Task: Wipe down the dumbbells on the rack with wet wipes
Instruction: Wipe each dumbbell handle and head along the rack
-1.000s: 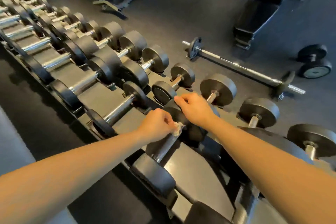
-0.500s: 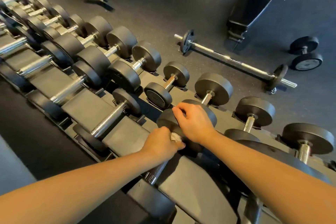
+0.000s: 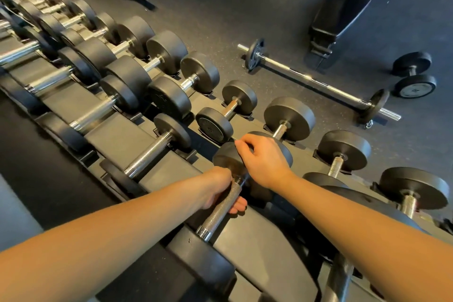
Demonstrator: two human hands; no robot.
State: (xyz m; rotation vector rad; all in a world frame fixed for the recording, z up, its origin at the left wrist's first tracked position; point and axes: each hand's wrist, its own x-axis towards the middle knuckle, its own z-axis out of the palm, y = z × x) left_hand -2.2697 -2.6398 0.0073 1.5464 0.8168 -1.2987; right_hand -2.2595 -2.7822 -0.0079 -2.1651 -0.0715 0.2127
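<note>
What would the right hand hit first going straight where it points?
The right hand points up-left, fingers curled on the far head of the held dumbbell. Straight on, it likely meets the near head of the small dumbbell behind first; depth is unclear, it may pass above.

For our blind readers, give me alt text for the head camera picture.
A person's left hand grips a dumbbell by its knurled handle on a long rack, while the right hand holds its far head. More dumbbells fill the rack; a barbell lies on the floor beyond.
</note>
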